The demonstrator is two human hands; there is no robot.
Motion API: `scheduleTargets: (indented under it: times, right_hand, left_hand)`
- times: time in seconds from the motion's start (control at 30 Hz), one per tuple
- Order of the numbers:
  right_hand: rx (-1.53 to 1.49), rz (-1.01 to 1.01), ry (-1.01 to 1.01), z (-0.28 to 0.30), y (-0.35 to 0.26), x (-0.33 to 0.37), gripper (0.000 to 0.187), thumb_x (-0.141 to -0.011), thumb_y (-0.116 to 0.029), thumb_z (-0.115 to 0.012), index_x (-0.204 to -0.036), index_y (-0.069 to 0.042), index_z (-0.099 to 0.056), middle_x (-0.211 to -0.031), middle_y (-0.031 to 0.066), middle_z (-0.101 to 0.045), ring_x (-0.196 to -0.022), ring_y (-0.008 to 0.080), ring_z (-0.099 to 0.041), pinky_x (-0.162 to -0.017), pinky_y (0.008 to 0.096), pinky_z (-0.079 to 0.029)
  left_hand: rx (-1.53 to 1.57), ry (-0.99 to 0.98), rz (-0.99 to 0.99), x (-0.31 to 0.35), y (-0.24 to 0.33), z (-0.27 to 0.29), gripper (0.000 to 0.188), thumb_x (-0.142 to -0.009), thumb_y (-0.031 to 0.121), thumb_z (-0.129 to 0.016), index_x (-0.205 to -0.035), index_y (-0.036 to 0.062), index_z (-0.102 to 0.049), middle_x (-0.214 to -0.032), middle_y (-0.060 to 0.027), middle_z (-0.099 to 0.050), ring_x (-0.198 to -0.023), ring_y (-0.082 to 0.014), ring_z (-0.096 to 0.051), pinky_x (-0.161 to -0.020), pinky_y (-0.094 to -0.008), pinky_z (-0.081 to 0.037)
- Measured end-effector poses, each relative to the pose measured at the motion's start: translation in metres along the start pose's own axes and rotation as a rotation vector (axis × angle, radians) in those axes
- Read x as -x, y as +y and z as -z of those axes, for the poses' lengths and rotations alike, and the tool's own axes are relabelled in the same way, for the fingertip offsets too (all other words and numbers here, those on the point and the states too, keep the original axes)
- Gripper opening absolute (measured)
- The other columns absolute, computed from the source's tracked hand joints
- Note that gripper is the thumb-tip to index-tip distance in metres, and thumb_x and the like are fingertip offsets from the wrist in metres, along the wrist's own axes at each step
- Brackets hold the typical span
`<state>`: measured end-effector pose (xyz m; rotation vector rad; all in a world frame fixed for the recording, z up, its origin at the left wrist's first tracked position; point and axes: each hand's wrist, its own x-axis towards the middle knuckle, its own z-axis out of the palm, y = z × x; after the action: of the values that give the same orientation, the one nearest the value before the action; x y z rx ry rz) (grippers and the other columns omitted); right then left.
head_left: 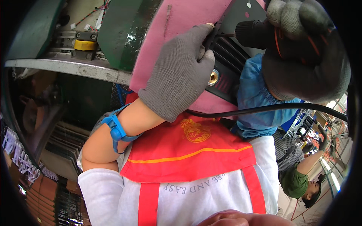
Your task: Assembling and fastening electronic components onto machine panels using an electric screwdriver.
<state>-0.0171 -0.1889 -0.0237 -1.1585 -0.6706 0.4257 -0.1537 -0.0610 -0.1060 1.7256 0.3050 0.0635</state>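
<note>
My left hand [177, 71], in a grey knitted glove, pinches the edge of a black slotted housing [230, 56] between thumb and fingers. A brass threaded fitting [213, 77] sits in that housing beside my thumb. My right hand [290, 17], also gloved, is wrapped around a black and orange power screwdriver [294, 52]. Its dark chuck [247, 34] points left, and a thin bit reaches toward the housing edge by my left fingertips. Whether the bit touches a screw is too small to tell. A dark grey panel [241, 17] adjoins the housing.
Pink padding [152, 49] lies under the housing. A black cable [271, 108] crosses at the right, over my blue sleeve cover [250, 86]. At left are a metal rail [71, 68] and a yellow roller [85, 45]. A person in green [296, 184] is farther off right.
</note>
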Motion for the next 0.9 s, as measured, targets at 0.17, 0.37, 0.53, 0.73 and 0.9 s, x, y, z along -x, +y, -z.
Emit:
scheduleTargets:
  times: [0.17, 0.37, 0.53, 0.73, 0.9]
  right_hand:
    - [0.001, 0.015, -0.021, -0.002, 0.000, -0.001, 0.026, -0.093, -0.025, -0.053, -0.099, -0.001, -0.060, -0.074, 0.0073, -0.058, -0.066, 0.0141, -0.060, -0.060, 0.0223, -0.051]
    - [-0.037, 0.033, -0.018, 0.002, -0.010, 0.002, 0.029, -0.092, -0.028, -0.053, -0.099, 0.000, -0.060, -0.074, 0.0081, -0.058, -0.066, 0.0155, -0.059, -0.060, 0.0237, -0.051]
    - [-0.111, 0.038, -0.026, -0.011, -0.026, 0.007, 0.032, -0.092, -0.029, -0.052, -0.099, 0.001, -0.060, -0.075, 0.0087, -0.058, -0.067, 0.0166, -0.059, -0.061, 0.0248, -0.050]
    - [-0.183, 0.062, -0.033, -0.016, -0.030, 0.012, 0.035, -0.091, -0.031, -0.051, -0.099, 0.002, -0.060, -0.075, 0.0094, -0.058, -0.067, 0.0179, -0.058, -0.061, 0.0261, -0.050]
    - [-0.260, 0.124, -0.074, -0.019, -0.027, 0.012, 0.038, -0.091, -0.033, -0.051, -0.099, 0.003, -0.060, -0.075, 0.0100, -0.058, -0.067, 0.0191, -0.058, -0.061, 0.0273, -0.050]
  left_hand:
    - [-0.005, -0.021, 0.008, 0.001, 0.003, 0.002, 0.043, -0.082, 0.006, -0.058, -0.125, 0.0009, -0.054, -0.063, 0.0002, -0.037, -0.058, -0.0084, -0.039, -0.056, -0.0258, -0.038]
    - [0.004, -0.089, 0.058, -0.006, 0.005, 0.037, 0.037, -0.090, 0.011, -0.047, -0.123, -0.0052, -0.050, -0.109, -0.0099, -0.059, -0.085, -0.0102, -0.058, -0.079, -0.0250, -0.049]
    - [0.614, -0.184, 0.240, -0.011, 0.010, 0.041, 0.035, -0.100, 0.017, -0.039, -0.124, -0.0078, -0.048, -0.109, -0.0149, -0.059, -0.085, -0.0132, -0.061, -0.076, -0.0251, -0.052]
    - [0.796, -0.200, 0.261, -0.020, 0.013, 0.031, 0.043, -0.100, 0.028, -0.045, -0.124, -0.0076, -0.046, -0.107, -0.0176, -0.061, -0.080, -0.0166, -0.064, -0.066, -0.0260, -0.054]
    - [0.881, -0.359, 0.292, -0.024, 0.010, 0.031, 0.051, -0.097, 0.042, -0.048, -0.118, -0.0043, -0.052, -0.092, -0.0115, -0.065, -0.068, -0.0118, -0.061, -0.058, -0.0217, -0.049]
